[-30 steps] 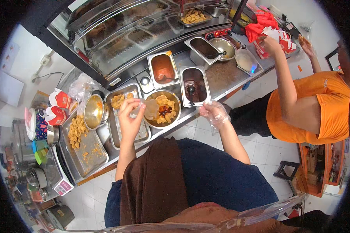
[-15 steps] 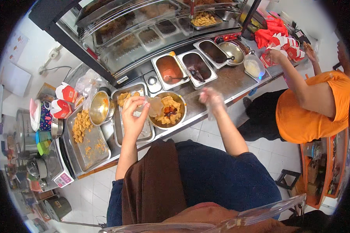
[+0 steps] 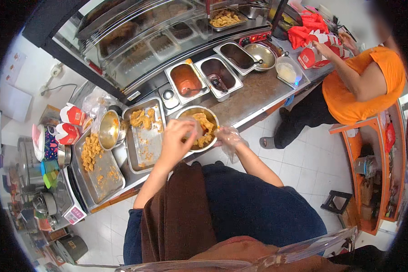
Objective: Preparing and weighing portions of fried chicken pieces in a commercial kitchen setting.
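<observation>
A round steel bowl point(image 3: 216, 119) stands near the counter's front edge, with golden fried pieces point(image 3: 203, 126) and dark sauce inside. Over its left side is my bare left hand point(image 3: 177, 139), fingers closed on a translucent plastic piece point(image 3: 196, 128) that is blurred and reaches into the bowl. My right hand point(image 3: 230, 138), in a clear plastic glove, grips the bowl's right rim; its fingertips are partly hidden. Left of the bowl lies a steel tray point(image 3: 145, 147) with a few fried pieces at its far end.
Sauce pans, one orange-red point(image 3: 186, 82) and one dark point(image 3: 213, 75), stand behind the bowl. A second tray point(image 3: 109, 186) and a tilted steel bowl point(image 3: 109, 131) are at the left. A glass display case point(image 3: 154, 50) spans the back. A co-worker in orange point(image 3: 362, 90) handles red-white boxes point(image 3: 315, 56) at the right.
My right hand has come down and left onto the bowl's rim. My left hand has dipped lower over the bowl with the translucent piece. The dark sauce is less exposed on top.
</observation>
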A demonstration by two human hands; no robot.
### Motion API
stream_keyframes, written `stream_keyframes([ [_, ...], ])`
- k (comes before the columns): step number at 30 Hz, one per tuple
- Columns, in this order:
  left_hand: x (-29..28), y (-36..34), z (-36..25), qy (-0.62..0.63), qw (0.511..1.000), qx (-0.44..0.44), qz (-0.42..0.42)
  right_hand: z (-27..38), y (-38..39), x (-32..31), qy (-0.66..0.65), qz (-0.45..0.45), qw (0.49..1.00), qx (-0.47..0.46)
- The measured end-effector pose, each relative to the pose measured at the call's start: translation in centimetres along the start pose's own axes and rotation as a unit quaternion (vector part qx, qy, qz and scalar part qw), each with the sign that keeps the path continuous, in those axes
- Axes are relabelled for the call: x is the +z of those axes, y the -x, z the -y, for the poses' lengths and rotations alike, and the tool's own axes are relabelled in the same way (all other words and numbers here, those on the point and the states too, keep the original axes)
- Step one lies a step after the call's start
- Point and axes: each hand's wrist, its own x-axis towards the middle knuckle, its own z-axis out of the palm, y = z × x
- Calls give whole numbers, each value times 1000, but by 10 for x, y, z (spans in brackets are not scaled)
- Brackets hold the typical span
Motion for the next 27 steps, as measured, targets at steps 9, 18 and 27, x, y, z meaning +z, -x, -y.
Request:
stream_keyframes([
  [9,87,-23,-36,-17,968,170,182,-4,53,-95,-115,-159,976,-92],
  [18,165,-61,-39,-152,947,126,254,39,20,-141,-67,-319,932,-156],
  [27,126,-32,-30,-31,979,72,189,37,-35,-193,80,-357,907,-209],
])
